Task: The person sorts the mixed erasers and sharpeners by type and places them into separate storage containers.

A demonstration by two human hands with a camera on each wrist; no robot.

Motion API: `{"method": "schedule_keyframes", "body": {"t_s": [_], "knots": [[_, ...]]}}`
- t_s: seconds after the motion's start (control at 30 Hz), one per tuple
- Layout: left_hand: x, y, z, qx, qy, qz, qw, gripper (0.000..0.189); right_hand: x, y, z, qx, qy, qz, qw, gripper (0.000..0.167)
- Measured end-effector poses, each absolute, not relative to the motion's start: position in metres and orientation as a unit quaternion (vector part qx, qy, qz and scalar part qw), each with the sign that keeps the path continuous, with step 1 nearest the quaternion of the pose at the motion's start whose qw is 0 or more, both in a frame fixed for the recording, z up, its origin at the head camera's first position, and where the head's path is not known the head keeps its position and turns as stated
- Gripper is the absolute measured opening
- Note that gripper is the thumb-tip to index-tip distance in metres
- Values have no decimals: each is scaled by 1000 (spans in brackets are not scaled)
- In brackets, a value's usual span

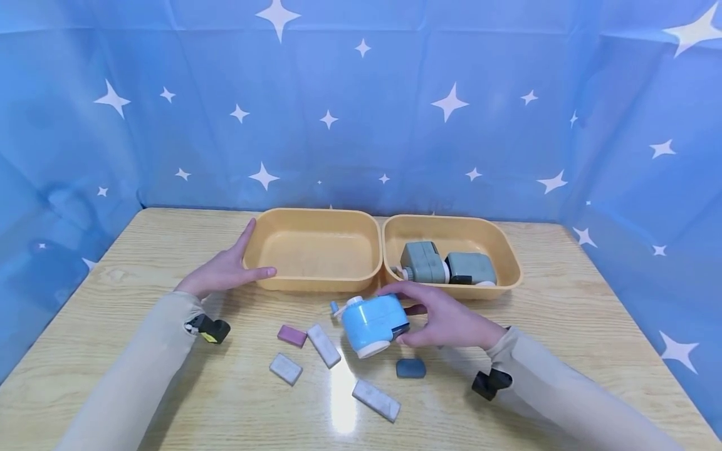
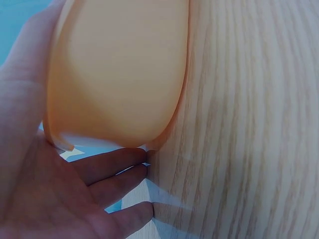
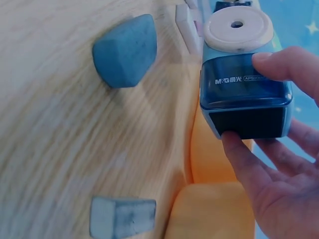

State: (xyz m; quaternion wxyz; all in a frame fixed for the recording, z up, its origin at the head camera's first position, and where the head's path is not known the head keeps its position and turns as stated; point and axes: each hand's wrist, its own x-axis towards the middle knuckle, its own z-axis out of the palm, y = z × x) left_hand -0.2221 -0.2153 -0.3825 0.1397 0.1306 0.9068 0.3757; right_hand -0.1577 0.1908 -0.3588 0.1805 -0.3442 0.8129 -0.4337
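My right hand (image 1: pixel 437 313) grips a blue crank pencil sharpener (image 1: pixel 369 322) just in front of the two trays. The sharpener is tilted, with its crank toward the left and its white round base facing down and forward. In the right wrist view, thumb and fingers clasp the end of the sharpener (image 3: pixel 244 82) with the dark shavings drawer. At the left end of the left yellow tray (image 1: pixel 316 285), my left hand (image 1: pixel 222 269) rests with fingers spread along the outside and thumb at the front rim. Nothing lies in that tray.
The right yellow tray (image 1: pixel 510 275) holds two grey-green sharpeners (image 1: pixel 425 263). On the table in front lie a purple block (image 1: pixel 292 335), several pale grey blocks (image 1: pixel 376 399) and a dark blue block (image 1: pixel 410 368). A blue star-patterned curtain (image 1: pixel 361 150) stands behind and at both sides.
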Motion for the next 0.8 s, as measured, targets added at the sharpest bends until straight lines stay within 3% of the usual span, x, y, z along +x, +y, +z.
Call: {"method": "schedule_keyframes", "body": {"t_s": [0.8], "knots": [[-221,-216,-382,132,906,378,137,113,-156,209,-340,-328,835,-412,158,68]]}}
